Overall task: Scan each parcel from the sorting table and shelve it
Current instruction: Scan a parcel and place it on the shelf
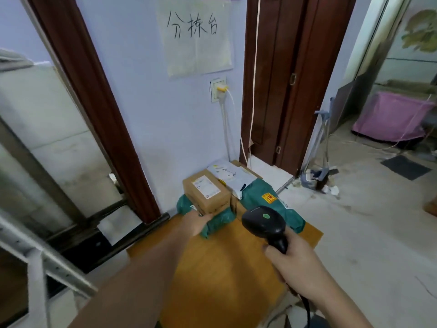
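Note:
Parcels lie piled at the far end of the orange-brown sorting table (220,275). A brown cardboard box (207,194) with a white label sits on a green plastic-wrapped parcel (218,221). My left hand (197,222) reaches out and touches the near edge of the box and the green parcel; whether its fingers curl round anything is hidden. A second green parcel (264,197) with a yellow sticker lies to the right, and a white mailer (229,175) behind. My right hand (295,268) grips the handle of a black barcode scanner (264,223), its head over the second green parcel.
A lilac wall with a handwritten paper sign (196,36) and a socket (218,88) stands behind the table. Dark wooden door frames flank it. A metal shelf frame (40,254) is at the lower left. Grey floor, a mop (316,171) and a pink-covered crate (392,117) lie to the right.

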The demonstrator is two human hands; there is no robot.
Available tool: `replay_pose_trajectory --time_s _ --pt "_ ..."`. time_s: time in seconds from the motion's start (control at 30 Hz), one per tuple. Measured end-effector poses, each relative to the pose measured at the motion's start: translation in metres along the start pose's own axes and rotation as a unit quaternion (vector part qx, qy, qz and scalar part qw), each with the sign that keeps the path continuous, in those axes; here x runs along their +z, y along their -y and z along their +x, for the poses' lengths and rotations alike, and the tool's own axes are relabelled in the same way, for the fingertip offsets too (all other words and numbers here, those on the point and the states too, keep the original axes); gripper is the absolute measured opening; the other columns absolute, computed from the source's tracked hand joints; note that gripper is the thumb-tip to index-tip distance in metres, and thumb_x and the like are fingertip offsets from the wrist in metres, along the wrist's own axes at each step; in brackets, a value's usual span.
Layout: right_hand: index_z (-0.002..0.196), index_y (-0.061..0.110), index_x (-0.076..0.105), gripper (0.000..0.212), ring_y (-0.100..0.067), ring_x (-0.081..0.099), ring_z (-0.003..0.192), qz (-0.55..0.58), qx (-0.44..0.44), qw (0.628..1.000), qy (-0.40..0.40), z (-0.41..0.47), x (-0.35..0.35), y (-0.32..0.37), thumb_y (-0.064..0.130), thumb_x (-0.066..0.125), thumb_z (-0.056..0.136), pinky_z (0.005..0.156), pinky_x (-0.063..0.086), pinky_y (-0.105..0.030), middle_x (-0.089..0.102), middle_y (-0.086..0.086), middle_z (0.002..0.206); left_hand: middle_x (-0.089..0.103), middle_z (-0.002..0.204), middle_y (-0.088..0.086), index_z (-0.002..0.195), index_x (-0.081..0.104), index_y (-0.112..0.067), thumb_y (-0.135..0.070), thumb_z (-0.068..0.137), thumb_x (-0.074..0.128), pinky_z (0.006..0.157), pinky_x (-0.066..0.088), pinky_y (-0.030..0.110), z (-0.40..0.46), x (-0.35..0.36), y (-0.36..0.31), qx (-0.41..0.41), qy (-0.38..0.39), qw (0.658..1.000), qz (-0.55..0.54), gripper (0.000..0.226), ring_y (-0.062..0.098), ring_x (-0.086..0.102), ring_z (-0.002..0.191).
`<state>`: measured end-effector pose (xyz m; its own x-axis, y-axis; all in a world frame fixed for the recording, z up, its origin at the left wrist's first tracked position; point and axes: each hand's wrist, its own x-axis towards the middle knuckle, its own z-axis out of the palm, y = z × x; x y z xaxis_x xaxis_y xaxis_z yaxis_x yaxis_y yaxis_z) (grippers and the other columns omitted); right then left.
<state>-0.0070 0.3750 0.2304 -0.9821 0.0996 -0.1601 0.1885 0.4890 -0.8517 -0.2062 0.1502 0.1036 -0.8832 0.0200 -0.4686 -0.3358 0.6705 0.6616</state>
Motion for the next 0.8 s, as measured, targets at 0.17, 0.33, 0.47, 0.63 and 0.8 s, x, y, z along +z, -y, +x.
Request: replay_pose_trajectory --time_s 0.17,0.33,0.47,0.63,0.8 --pt "0.094 0.034 0.06 0.021 -0.013 0.054 0.052 0.014 0.029 0.999 0.005 0.06 0.0 -0.006 0.015 0.066 0.088 0.057 0.046 -0.031 0.057 0.004 0.056 0.063 0.14 0.008 0.146 0.055 -0.016 -0.073 0.085 0.059 0.106 0.045 0.043 0.078 0.007 0.008 -0.089 -0.018 0.987 -0.13 0.083 0.028 0.062 0.122" --pt "0.091 0.035 0.059 0.016 -0.013 0.057 0.052 0.011 0.058 0.998 0.038 0.108 0.003 -0.012 0.021 0.065 0.087 0.059 0.053 -0.042 0.058 0.003 0.056 0.056 0.148 0.008 0.153 0.045 -0.022 -0.094 0.058 0.067 0.113 0.041 0.052 0.127 0.026 0.011 -0.163 -0.028 0.953 -0.254 0.121 0.032 0.055 0.132" --pt "0.093 0.032 0.058 0.013 -0.013 0.056 0.052 0.01 0.063 0.995 0.075 0.142 0.01 -0.015 0.022 0.065 0.09 0.058 0.05 -0.036 0.058 -0.001 0.058 0.056 0.146 0.009 0.154 0.041 -0.027 -0.096 0.024 0.078 0.11 0.043 0.061 0.166 0.047 0.022 -0.231 0.0 0.907 -0.353 0.152 0.037 0.057 0.13" --pt "0.092 0.035 0.056 0.015 -0.009 0.054 0.05 -0.003 0.087 0.991 0.101 0.169 0.013 -0.021 0.024 0.065 0.09 0.056 0.05 -0.031 0.058 0.0 0.059 0.042 0.156 0.011 0.157 0.03 -0.03 -0.085 0.028 0.087 0.107 0.041 0.07 0.168 0.056 0.007 -0.272 -0.013 0.891 -0.363 0.151 0.043 0.044 0.141" --pt "0.091 0.029 0.057 0.012 -0.008 0.051 0.048 -0.012 0.076 0.991 0.112 0.184 0.005 -0.026 0.021 0.066 0.09 0.056 0.048 -0.03 0.055 0.002 0.054 0.058 0.137 0.005 0.148 0.048 -0.022 -0.091 0.015 0.082 0.105 0.05 0.054 0.217 0.084 0.055 -0.254 -0.059 0.89 -0.374 0.153 0.031 0.06 0.12"
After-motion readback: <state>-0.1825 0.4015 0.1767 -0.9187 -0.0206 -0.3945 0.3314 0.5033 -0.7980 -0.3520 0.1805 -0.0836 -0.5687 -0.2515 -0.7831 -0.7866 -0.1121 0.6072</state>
